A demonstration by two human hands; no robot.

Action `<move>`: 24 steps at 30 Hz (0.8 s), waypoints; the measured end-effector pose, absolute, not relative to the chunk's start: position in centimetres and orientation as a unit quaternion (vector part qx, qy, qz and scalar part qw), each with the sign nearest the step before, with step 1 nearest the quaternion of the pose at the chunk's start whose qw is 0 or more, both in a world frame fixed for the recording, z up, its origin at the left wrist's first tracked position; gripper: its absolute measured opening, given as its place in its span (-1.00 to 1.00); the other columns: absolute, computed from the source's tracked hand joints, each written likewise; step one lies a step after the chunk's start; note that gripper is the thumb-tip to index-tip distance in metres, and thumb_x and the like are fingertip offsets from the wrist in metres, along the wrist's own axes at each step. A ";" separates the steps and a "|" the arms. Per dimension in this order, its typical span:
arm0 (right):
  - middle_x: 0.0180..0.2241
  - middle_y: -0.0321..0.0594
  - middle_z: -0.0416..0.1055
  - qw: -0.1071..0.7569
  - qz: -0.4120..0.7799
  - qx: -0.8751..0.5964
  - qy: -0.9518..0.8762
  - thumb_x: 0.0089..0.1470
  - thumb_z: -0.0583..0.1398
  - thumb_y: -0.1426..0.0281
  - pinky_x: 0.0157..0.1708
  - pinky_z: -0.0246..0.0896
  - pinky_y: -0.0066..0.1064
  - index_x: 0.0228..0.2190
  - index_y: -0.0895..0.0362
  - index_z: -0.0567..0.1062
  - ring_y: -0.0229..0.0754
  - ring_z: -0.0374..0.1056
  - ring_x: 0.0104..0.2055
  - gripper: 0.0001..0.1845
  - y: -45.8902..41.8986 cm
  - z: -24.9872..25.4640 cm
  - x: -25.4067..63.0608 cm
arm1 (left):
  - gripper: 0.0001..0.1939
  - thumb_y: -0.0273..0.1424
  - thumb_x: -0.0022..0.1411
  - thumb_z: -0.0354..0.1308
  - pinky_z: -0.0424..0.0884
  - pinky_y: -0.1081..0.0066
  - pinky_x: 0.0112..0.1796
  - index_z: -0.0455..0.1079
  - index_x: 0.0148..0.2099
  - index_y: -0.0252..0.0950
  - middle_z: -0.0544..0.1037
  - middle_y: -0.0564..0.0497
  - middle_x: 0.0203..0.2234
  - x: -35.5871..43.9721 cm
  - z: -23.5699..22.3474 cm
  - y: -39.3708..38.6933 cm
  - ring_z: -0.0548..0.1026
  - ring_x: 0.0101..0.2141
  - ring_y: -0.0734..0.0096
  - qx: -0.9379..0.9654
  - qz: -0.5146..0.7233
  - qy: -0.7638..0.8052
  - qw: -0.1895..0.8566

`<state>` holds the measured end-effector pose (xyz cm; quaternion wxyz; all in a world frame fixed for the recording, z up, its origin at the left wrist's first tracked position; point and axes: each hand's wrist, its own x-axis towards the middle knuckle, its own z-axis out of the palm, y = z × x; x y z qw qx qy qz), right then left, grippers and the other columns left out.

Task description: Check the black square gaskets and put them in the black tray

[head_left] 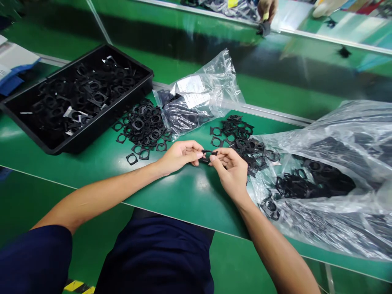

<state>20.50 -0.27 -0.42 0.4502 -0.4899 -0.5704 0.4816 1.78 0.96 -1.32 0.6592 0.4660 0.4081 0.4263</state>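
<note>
Left hand and right hand pinch one small black square frame above the green bench top.

Both hands are nearly closed, their fingertips holding the frame from either side. Dark navy clothing sits against the near bench edge, with yellow-and-black hazard tape on the green floor below. Loose frames lie in a left heap and a right heap just beyond the hands. An open clear plastic bag of frames spreads to the right, and a black plastic tray of frames sits left. A labelled bag rests between them against a metal rail. Past it, a co-worker's hand reaches over another green bench.
</note>
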 end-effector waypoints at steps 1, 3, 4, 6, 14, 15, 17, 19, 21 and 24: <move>-0.44 -0.30 0.48 0.450 0.481 -0.490 -0.572 0.07 0.36 0.13 -0.31 0.44 -0.34 -0.32 0.07 0.48 -0.23 0.44 -0.42 -0.70 -0.3 -0.4 20.5 | -0.67 -0.21 0.08 0.42 0.49 0.47 -0.38 0.47 -0.28 -0.37 0.56 0.04 -0.47 1.8 -1.3 1.0 0.51 -0.51 0.54 0.469 0.425 0.407 0.658; -0.44 -0.29 0.48 0.449 0.480 -0.489 -0.574 0.08 0.35 0.12 -0.32 0.44 -0.35 -0.32 0.07 0.48 -0.23 0.44 -0.42 -0.70 -0.3 -0.4 20.5 | -0.68 -0.22 0.10 0.41 0.49 0.47 -0.38 0.47 -0.27 -0.37 0.56 0.04 -0.46 1.8 -1.3 1.0 0.51 -0.51 0.54 0.473 0.424 0.405 0.657; -0.43 -0.29 0.48 0.449 0.479 -0.489 -0.574 0.08 0.35 0.12 -0.32 0.44 -0.34 -0.32 0.07 0.48 -0.23 0.44 -0.42 -0.70 -0.3 -0.4 20.5 | -0.68 -0.22 0.10 0.41 0.49 0.47 -0.38 0.47 -0.27 -0.37 0.56 0.04 -0.46 1.8 -1.3 1.0 0.51 -0.50 0.54 0.474 0.423 0.405 0.658; -0.43 -0.29 0.48 0.449 0.480 -0.488 -0.575 0.08 0.35 0.12 -0.32 0.44 -0.34 -0.32 0.07 0.48 -0.23 0.44 -0.42 -0.70 -0.3 -0.5 20.5 | -0.69 -0.22 0.10 0.40 0.49 0.46 -0.37 0.48 -0.28 -0.37 0.56 0.03 -0.46 1.7 -1.3 1.0 0.51 -0.50 0.53 0.474 0.420 0.404 0.660; -0.43 -0.30 0.47 0.447 0.478 -0.485 -0.580 0.08 0.35 0.18 -0.32 0.43 -0.37 -0.32 0.07 0.49 -0.25 0.42 -0.43 -0.74 -0.3 -0.3 20.5 | -0.70 -0.24 0.11 0.40 0.49 0.44 -0.36 0.48 -0.27 -0.38 0.55 0.03 -0.47 1.6 -1.0 1.1 0.52 -0.50 0.51 0.484 0.408 0.405 0.660; -0.43 -0.30 0.47 0.446 0.476 -0.487 -0.581 0.08 0.35 0.17 -0.32 0.43 -0.37 -0.32 0.08 0.49 -0.25 0.42 -0.43 -0.74 -0.3 -0.2 20.5 | -0.70 -0.24 0.11 0.40 0.49 0.44 -0.36 0.48 -0.27 -0.38 0.55 0.03 -0.48 1.6 -1.0 1.1 0.52 -0.50 0.51 0.483 0.407 0.404 0.662; -0.43 -0.29 0.47 0.445 0.473 -0.488 -0.583 0.08 0.35 0.16 -0.32 0.44 -0.36 -0.32 0.08 0.49 -0.25 0.42 -0.43 -0.73 -0.3 -0.2 20.5 | -0.70 -0.24 0.11 0.40 0.48 0.45 -0.37 0.48 -0.27 -0.38 0.55 0.04 -0.50 1.6 -1.0 1.1 0.52 -0.50 0.50 0.482 0.405 0.404 0.663; -0.43 -0.29 0.48 0.446 0.470 -0.488 -0.585 0.08 0.35 0.16 -0.31 0.44 -0.36 -0.32 0.08 0.49 -0.25 0.43 -0.43 -0.73 -0.3 -0.2 20.5 | -0.69 -0.23 0.11 0.40 0.48 0.45 -0.37 0.48 -0.27 -0.38 0.54 0.04 -0.51 1.7 -1.1 1.0 0.52 -0.51 0.50 0.483 0.409 0.405 0.660; -0.43 -0.29 0.48 0.447 0.470 -0.486 -0.585 0.08 0.34 0.16 -0.31 0.44 -0.36 -0.31 0.08 0.49 -0.25 0.43 -0.43 -0.73 -0.3 -0.3 20.5 | -0.68 -0.22 0.11 0.40 0.47 0.47 -0.39 0.48 -0.27 -0.38 0.56 0.03 -0.48 1.8 -1.2 1.0 0.51 -0.51 0.52 0.482 0.420 0.406 0.653; -0.43 -0.30 0.47 0.450 0.470 -0.484 -0.585 0.09 0.34 0.14 -0.31 0.44 -0.36 -0.30 0.08 0.49 -0.25 0.43 -0.43 -0.72 -0.3 -0.4 20.6 | -0.67 -0.21 0.10 0.40 0.46 0.48 -0.40 0.48 -0.26 -0.38 0.58 0.02 -0.46 2.0 -1.5 0.9 0.50 -0.52 0.54 0.478 0.436 0.408 0.644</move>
